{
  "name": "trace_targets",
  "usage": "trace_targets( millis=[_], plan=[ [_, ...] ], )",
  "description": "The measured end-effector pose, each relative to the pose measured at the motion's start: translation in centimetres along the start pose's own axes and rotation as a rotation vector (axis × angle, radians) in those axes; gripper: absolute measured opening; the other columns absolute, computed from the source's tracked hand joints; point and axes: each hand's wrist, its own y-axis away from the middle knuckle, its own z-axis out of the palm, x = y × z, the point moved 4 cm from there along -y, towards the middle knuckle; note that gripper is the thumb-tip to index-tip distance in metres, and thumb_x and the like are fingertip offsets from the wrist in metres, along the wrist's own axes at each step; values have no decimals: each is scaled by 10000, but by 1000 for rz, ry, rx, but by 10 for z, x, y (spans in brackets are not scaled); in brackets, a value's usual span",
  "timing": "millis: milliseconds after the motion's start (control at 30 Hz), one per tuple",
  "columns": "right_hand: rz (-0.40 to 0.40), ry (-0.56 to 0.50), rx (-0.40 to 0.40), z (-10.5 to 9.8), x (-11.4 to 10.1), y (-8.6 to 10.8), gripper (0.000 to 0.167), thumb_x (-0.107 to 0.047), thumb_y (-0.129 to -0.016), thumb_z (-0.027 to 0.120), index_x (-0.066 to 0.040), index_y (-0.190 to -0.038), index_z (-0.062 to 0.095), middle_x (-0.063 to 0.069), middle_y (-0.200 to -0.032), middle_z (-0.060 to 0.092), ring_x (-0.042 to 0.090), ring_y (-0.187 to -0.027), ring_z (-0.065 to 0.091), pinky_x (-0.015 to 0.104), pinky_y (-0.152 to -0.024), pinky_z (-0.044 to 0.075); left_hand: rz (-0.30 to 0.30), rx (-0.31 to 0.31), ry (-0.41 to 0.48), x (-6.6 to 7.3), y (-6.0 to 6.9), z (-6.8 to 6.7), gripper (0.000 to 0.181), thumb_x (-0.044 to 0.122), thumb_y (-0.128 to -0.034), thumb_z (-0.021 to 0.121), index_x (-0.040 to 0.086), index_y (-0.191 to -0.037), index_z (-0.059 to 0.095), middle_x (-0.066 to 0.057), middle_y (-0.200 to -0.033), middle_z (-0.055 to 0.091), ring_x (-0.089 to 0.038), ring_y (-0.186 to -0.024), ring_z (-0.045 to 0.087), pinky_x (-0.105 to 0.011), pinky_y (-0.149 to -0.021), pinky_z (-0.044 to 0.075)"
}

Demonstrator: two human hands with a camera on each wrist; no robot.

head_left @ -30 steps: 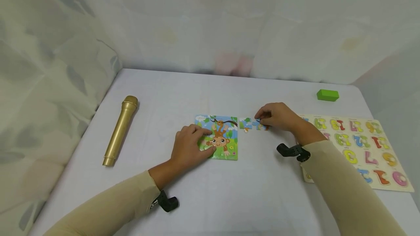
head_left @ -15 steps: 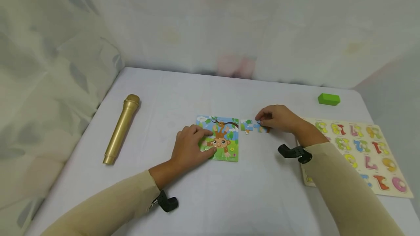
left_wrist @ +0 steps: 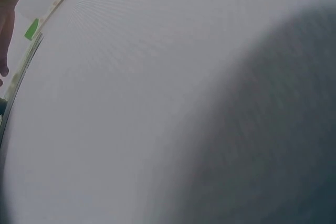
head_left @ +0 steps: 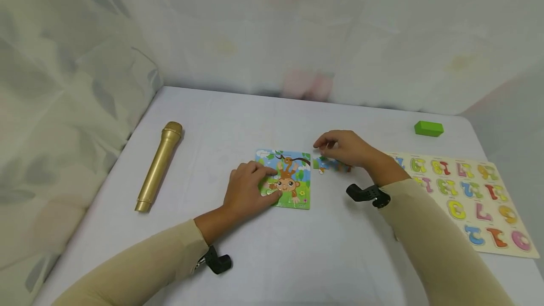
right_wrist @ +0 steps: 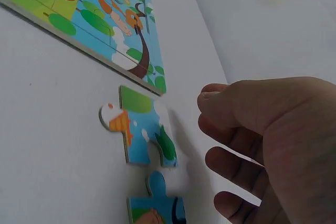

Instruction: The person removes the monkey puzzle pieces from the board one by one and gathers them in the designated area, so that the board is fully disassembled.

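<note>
Head view: left hand (head_left: 246, 185) rests on monkey puzzle (head_left: 290, 178), thumb and forefinger outstretched. Right hand (head_left: 346, 148) hovers by two loose pieces (right_wrist: 137, 136), between two and three o'clock of puzzle; fingers loosely curved, empty. Microphone (head_left: 159, 166) at nine o'clock on tabletop (head_left: 263, 254).

Draped tabletop area, rm type unclear: white tbl (head_left: 229, 122) w/ patterned fabric (head_left: 63, 107) behind & L.
</note>
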Motion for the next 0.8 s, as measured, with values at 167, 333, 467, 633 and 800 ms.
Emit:
trace_targets(
  millis=[167, 333, 467, 633, 800],
  plan=[
    [-38, -40, -21, 9, -10, -11, 241, -142, -1035, 683, -140, -1263, 759, 7, -1202, 726, 224, -1107, 618, 453, -954, 491, -9, -8, -8, 1, 0, 0, 485, 502, -838, 848, 249, -1245, 773, 52, -1122, 620, -202, -1010, 529, -413, -843, 377],
    [-92, -43, -51, 18, -22, -21, 232, -150, -1035, 691, -143, -1259, 754, -5, -1224, 726, 220, -1125, 622, 469, -979, 506, -4, -1, -9, 1, 0, -1, 487, 507, -832, 855, 251, -1238, 774, 55, -1114, 620, -200, -1011, 531, -415, -843, 381],
    [-108, -53, -91, 24, -29, -28, 222, -165, -1018, 720, -165, -1235, 770, -17, -1239, 712, 233, -1159, 607, 487, -1020, 485, -4, -4, -4, 3, -1, -1, 484, 508, -834, 851, 250, -1236, 775, 53, -1113, 620, -204, -1011, 534, -421, -852, 387],
    [-96, -85, -154, 33, -33, -35, 204, -154, -961, 813, -186, -1162, 798, -10, -1268, 684, 245, -1179, 586, 463, -1035, 469, 9, 0, -12, 3, -4, 0, 482, 512, -832, 849, 254, -1233, 773, 55, -1111, 619, -202, -1008, 535, -427, -853, 393],
    [-129, -60, -180, 42, -33, -40, 149, -137, -926, 851, -194, -1060, 817, 26, -1278, 643, 248, -1171, 557, 438, -992, 470, 18, -2, -20, 3, -5, 1, 481, 518, -834, 843, 262, -1234, 770, 62, -1112, 618, -197, -1011, 535, -425, -845, 394]
  ],
)
